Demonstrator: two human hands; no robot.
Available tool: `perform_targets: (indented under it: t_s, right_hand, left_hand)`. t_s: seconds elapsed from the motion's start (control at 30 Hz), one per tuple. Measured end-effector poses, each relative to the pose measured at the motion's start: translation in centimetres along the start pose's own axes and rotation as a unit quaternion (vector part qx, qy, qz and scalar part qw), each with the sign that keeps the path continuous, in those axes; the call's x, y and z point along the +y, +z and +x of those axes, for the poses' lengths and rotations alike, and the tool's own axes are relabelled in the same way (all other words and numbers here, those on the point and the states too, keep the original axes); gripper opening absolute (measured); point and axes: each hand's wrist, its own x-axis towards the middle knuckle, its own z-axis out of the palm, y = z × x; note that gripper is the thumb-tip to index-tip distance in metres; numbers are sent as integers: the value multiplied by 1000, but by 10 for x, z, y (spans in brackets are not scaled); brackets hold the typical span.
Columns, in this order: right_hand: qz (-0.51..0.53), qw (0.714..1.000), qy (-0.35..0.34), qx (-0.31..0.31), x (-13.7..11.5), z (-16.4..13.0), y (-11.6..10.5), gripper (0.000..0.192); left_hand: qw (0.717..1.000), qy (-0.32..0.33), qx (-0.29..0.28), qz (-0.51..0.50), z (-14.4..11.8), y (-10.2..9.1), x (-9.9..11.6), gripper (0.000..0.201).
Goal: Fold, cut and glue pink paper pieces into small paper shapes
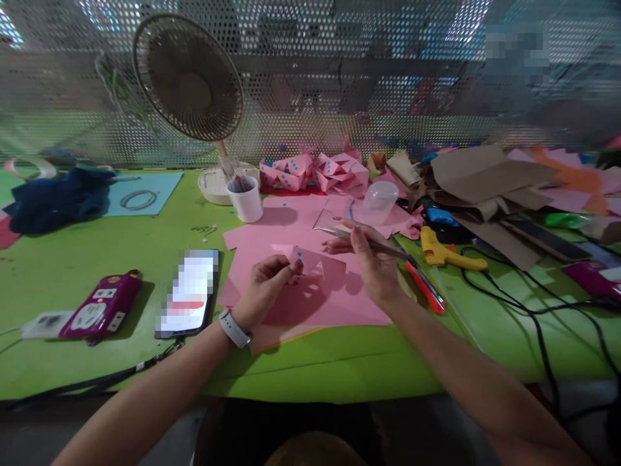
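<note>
My left hand (pixel 270 279), with a pale watch strap at the wrist, pinches a small piece of folded pink paper (pixel 314 260) marked with a few blue dots. Slim, pointed metal tweezers (pixel 334 231) lie in the closed fingers of my right hand (pixel 371 259), their tip pointing left above the paper piece. Both hands are over larger pink sheets (pixel 330 314) spread on the green table. A translucent plastic cup (pixel 382 199) sits just beyond my right hand. Farther back is a pile of folded pink paper pieces (pixel 291 173) with blue dots.
A white cup (pixel 246 202) holding thin tools stands before a fan (pixel 191 90). On the left are a phone (pixel 190 291) and a purple power strip (pixel 101 304). At right lie a red cutter (pixel 427 288), a yellow glue gun (pixel 451 254), black cables (pixel 528 310) and brown paper (pixel 485 171).
</note>
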Motion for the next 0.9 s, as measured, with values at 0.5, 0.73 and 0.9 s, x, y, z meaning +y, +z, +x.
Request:
perform_targets:
  t_s: [0.5,0.73,0.9]
  right_hand:
    - [-178,956,-10,-233,4,-6,-6,23]
    - [-185,965,-7,-187,2,-6,-4,24]
    - [-156,973,28,-168,3,1,-13,25]
  left_hand:
    - [998,39,-39,23,-3,-4,0,21]
    - [998,54,-2,30,2,-7,2,24]
    - [998,51,28,-12,8,-18,3,23]
